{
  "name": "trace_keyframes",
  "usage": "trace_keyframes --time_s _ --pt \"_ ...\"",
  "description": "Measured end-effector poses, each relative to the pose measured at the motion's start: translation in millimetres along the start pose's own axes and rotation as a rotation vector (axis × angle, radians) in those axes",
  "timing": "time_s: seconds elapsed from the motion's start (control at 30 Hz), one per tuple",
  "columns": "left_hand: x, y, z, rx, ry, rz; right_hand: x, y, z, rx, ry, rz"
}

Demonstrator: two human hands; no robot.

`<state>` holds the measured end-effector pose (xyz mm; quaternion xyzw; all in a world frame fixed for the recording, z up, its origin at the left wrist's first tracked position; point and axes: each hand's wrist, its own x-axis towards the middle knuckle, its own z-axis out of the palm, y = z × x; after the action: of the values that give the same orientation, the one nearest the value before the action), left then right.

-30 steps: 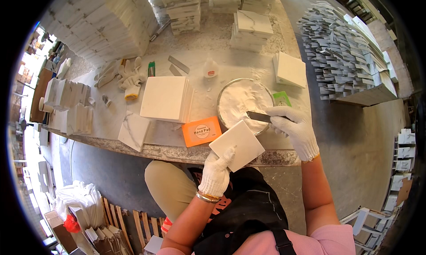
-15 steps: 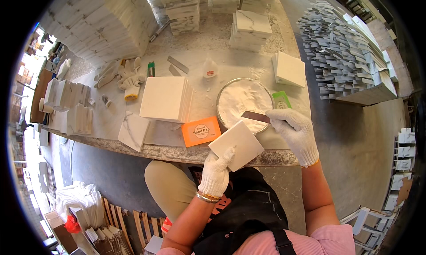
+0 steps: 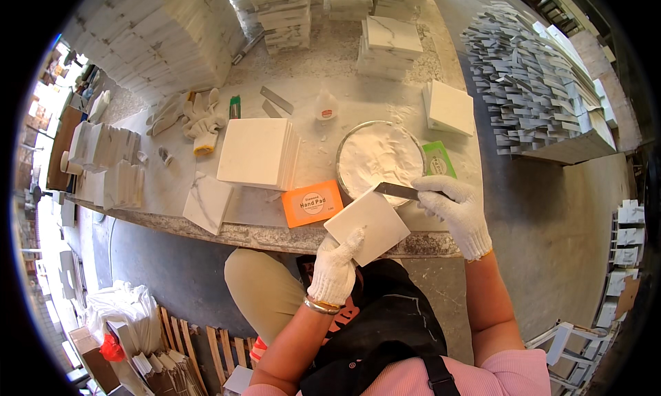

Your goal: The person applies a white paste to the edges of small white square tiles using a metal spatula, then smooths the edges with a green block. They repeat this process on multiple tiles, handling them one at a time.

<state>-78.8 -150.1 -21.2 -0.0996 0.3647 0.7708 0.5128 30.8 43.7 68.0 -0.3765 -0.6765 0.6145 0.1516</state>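
My left hand [image 3: 334, 268], in a white knit glove, grips a square white tile [image 3: 372, 227] by its lower left edge, thumb on the face. The tile is tilted beyond the table's front edge. In my gloved right hand [image 3: 454, 213] is a flat metal scraper blade [image 3: 397, 191], pointing left, its tip at the tile's upper corner. Behind the tile stands a round tub of white paste [image 3: 380, 155], its near rim partly hidden by blade and tile. An orange hand pad [image 3: 312, 204] lies left of the tile, and a green pad [image 3: 439, 160] is right of the tub.
A stack of white tiles [image 3: 255, 151] stands left of the tub, with a veined tile [image 3: 208, 203] in front. Farther back are a small squeeze bottle [image 3: 326, 105], loose blades [image 3: 277, 100], spare gloves [image 3: 202, 120] and tall tile stacks [image 3: 162, 38]. More tiles [image 3: 449, 108] sit at the right.
My right hand has shifted slightly down and left, bringing the blade lower, to the tile's upper corner. More of the green pad shows. My left hand and the tile stay almost still.
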Motion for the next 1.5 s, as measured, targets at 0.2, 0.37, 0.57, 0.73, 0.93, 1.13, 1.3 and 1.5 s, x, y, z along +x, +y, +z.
trace_keyframes --time_s 0.2,0.37,0.57,0.73,0.93,1.13,1.3,1.5 --pt "0.6 -0.8 -1.1 0.009 -0.002 0.012 -4.6 1.8 -6.7 -0.005 0.008 0.029" --pt "0.8 -1.3 -3.6 0.000 -0.004 0.016 6.6 -5.1 -18.9 -0.134 0.054 -0.091" --pt "3.7 -3.7 -6.5 -0.012 -0.017 0.018 42.1 -8.2 -16.0 -0.716 0.100 -0.382" --pt "3.2 -4.9 -8.8 -0.046 -0.042 0.009 75.6 -38.8 -10.0 -0.945 0.189 -0.651" --pt "1.0 -4.4 -10.2 -0.005 -0.031 0.006 136.5 -69.5 48.8 -0.775 -0.106 -0.478" --pt "1.8 -5.5 -14.3 0.024 -0.097 0.027 191.2 -57.1 92.7 -1.039 -0.230 -0.428" --pt "3.1 -7.3 -12.7 -0.045 -0.073 0.001 189.6 -62.6 89.6 -0.774 -0.238 -0.284" --pt "1.3 -3.0 -13.3 0.018 -0.060 -0.010 100.8 -66.8 32.5 -0.447 -0.224 -0.319"
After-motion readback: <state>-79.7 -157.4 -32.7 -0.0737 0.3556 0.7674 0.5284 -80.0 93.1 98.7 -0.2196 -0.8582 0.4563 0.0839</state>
